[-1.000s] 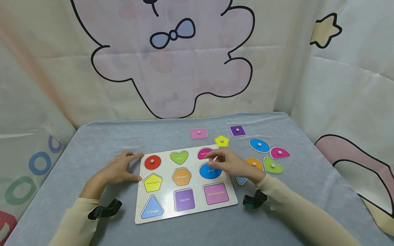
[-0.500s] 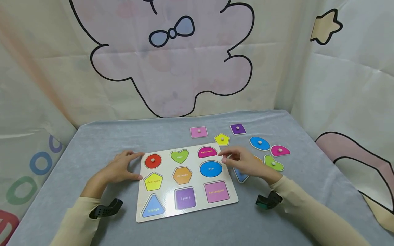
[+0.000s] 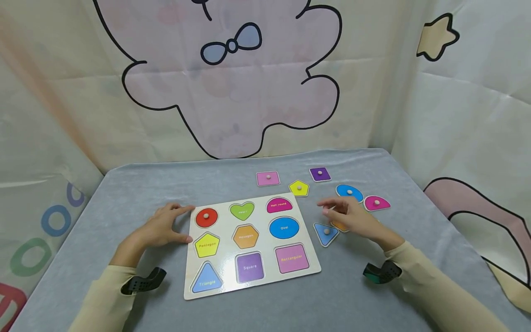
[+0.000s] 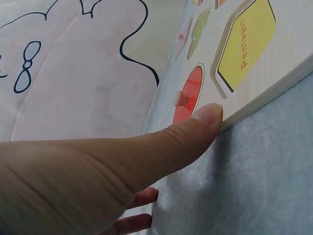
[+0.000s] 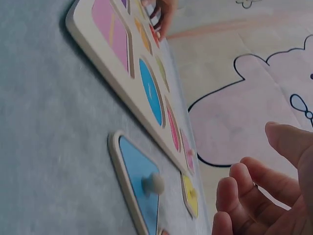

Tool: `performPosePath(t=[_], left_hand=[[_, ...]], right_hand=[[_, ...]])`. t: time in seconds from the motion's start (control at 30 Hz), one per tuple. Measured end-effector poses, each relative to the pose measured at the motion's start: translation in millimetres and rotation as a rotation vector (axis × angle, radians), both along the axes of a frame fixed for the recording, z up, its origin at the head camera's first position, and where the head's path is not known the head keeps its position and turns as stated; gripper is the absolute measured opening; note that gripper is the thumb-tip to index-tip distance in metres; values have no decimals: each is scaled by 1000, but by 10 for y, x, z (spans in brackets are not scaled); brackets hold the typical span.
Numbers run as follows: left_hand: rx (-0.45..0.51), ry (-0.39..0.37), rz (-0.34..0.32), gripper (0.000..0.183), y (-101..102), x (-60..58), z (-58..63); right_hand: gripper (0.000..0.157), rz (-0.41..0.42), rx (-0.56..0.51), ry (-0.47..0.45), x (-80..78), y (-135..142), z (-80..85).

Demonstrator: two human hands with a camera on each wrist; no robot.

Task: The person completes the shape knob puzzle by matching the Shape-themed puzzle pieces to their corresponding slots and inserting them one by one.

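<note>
A white wooden shape puzzle board (image 3: 226, 253) lies on the table, its recesses printed with coloured shapes and names. The red circle piece (image 3: 206, 217) with its knob sits in the upper left recess. My left hand (image 3: 159, 227) rests at the board's left edge, thumb on the edge in the left wrist view. To the right of the board, my right hand (image 3: 352, 216) holds nothing, its fingers loosely bent over the loose pieces. Below its fingertips lie the blue triangle piece (image 3: 321, 237) and the partly covered orange piece (image 3: 339, 225). The green heart piece is hidden behind the hand.
Behind the board lie a pink rectangle piece (image 3: 262, 180), a yellow pentagon piece (image 3: 295, 185) and a purple square piece (image 3: 315, 176). Farther right are a blue oval piece (image 3: 343, 189) and a magenta half-round piece (image 3: 382, 205). Printed curtains surround the grey cloth-covered table (image 3: 149, 184).
My right hand has moved right, from over the board's upper right recesses to over the loose pieces, uncovering the blue triangle and covering the green heart. My left hand stays at the board's edge.
</note>
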State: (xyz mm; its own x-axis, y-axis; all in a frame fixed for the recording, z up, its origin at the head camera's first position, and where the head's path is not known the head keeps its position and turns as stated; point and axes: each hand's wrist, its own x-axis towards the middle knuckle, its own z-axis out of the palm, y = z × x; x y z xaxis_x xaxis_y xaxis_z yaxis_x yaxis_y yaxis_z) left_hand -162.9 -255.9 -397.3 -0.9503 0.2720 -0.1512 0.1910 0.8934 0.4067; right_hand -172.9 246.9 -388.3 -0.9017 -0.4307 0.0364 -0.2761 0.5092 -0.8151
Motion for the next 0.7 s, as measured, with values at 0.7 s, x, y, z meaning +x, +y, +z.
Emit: performPosePath(t=[0.7], left_hand=[[-7,25,-25,92,-12,-10,-16]], right_hand=[[31,-144,35,124,58,703,-20]])
